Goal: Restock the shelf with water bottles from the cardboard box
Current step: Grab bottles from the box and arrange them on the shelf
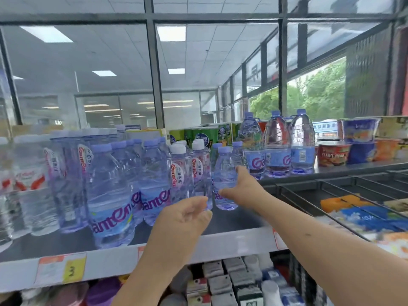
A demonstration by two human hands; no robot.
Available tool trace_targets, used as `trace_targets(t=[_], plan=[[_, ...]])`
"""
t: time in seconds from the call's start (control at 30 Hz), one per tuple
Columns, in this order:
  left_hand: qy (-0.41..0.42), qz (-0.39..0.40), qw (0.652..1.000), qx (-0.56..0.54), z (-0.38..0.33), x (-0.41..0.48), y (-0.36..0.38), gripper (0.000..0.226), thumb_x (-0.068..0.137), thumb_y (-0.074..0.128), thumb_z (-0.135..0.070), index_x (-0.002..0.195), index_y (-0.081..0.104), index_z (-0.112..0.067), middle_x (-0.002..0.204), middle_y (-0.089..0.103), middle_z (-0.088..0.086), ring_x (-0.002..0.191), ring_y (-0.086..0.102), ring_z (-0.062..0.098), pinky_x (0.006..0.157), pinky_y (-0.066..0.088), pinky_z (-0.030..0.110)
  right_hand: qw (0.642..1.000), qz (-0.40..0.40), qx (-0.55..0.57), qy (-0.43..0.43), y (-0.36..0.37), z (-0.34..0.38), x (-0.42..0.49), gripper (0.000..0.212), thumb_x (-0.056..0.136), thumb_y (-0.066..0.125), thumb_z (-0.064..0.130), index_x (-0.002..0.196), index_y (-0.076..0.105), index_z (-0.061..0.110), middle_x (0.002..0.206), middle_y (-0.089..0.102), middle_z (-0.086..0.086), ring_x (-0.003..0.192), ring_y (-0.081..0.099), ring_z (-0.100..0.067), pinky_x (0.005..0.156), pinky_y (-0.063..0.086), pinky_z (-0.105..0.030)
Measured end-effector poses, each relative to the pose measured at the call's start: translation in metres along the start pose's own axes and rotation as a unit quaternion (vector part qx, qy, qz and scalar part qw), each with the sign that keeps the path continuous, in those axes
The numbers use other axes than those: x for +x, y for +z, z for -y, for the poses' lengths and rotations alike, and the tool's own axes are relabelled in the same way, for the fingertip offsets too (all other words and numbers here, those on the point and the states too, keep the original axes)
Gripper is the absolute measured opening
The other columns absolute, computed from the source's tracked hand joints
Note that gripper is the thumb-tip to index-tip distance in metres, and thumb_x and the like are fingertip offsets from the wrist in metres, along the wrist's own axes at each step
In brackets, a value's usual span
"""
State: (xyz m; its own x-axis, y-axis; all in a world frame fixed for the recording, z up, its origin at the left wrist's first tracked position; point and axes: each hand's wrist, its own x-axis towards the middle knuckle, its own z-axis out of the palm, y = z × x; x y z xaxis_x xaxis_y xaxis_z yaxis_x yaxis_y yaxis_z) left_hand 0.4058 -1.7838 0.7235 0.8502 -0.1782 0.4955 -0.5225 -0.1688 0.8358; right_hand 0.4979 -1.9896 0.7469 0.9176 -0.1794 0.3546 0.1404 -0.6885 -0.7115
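Note:
A small clear water bottle (224, 173) with a lilac cap stands upright on the dark shelf (238, 219), and my right hand (240, 187) is wrapped around its lower half from the right. My left hand (187, 215) reaches in just left of it, fingers curled against the base of a white-capped bottle (199, 173). Rows of larger bottles (110, 195) with purple lettering fill the shelf's left side. No cardboard box is in view.
Three big handled water jugs (278, 144) stand at the back right, beside instant noodle cups (333, 153). A wire basket (353, 195) of packaged goods sits lower right. Socks (231, 281) hang under the shelf edge with its price tags (59, 270). Green cartons (203, 133) stand behind.

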Motion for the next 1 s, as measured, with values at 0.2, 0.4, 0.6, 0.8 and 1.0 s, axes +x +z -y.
trace_targets(t=[0.2, 0.4, 0.6, 0.8, 1.0], plan=[[-0.006, 0.011, 1.0, 0.004, 0.01, 0.011, 0.004, 0.026, 0.088, 0.071, -0.015, 0.102, 0.071, -0.037, 0.097, 0.07, -0.03, 0.09, 0.064, -0.017, 0.072, 0.044, 0.0, 0.999, 0.002, -0.033, 0.021, 0.012, 0.003, 0.019, 0.081, 0.085, 0.073, 0.034, 0.147, 0.026, 0.012, 0.133, 0.055, -0.015, 0.109, 0.058, -0.031, 0.087, 0.048, -0.039], [0.001, 0.012, 0.999, 0.031, 0.015, 0.028, 0.008, 0.024, 0.088, 0.071, -0.021, 0.107, 0.072, -0.036, 0.102, 0.073, -0.025, 0.093, 0.065, -0.012, 0.08, 0.048, 0.01, 0.997, -0.011, -0.074, 0.033, 0.017, 0.006, 0.028, 0.065, 0.084, 0.074, 0.032, 0.132, 0.039, 0.008, 0.115, 0.062, -0.015, 0.092, 0.057, -0.027, 0.077, 0.05, -0.037], [-0.013, -0.002, 0.999, 0.03, 0.021, 0.032, 0.01, 0.027, 0.088, 0.071, -0.022, 0.091, 0.069, -0.048, 0.094, 0.072, -0.029, 0.088, 0.065, -0.013, 0.078, 0.046, 0.013, 0.996, -0.007, -0.083, 0.022, 0.019, 0.002, 0.026, 0.048, 0.085, 0.073, 0.031, 0.117, 0.044, 0.011, 0.105, 0.063, -0.01, 0.093, 0.059, -0.027, 0.074, 0.048, -0.035], [-0.031, -0.025, 0.999, -0.029, 0.017, 0.029, 0.009, 0.026, 0.09, 0.071, -0.017, 0.095, 0.07, -0.042, 0.097, 0.074, -0.018, 0.096, 0.068, 0.0, 0.094, 0.054, 0.034, 0.998, -0.027, -0.059, 0.004, 0.011, 0.009, 0.002, 0.052, 0.085, 0.07, 0.025, 0.129, 0.047, 0.011, 0.114, 0.066, -0.012, 0.097, 0.062, -0.027, 0.079, 0.051, -0.034], [-0.043, -0.019, 0.992, -0.117, 0.008, -0.001, -0.005, 0.026, 0.09, 0.069, -0.011, 0.098, 0.071, -0.036, 0.09, 0.074, -0.019, 0.101, 0.07, 0.019, 0.088, 0.059, 0.044, 0.997, -0.062, -0.026, -0.041, 0.013, 0.039, -0.072, 0.044, 0.089, 0.066, 0.027, 0.131, 0.061, 0.015, 0.12, 0.068, -0.005, 0.101, 0.066, -0.019, 0.081, 0.048, -0.026]])
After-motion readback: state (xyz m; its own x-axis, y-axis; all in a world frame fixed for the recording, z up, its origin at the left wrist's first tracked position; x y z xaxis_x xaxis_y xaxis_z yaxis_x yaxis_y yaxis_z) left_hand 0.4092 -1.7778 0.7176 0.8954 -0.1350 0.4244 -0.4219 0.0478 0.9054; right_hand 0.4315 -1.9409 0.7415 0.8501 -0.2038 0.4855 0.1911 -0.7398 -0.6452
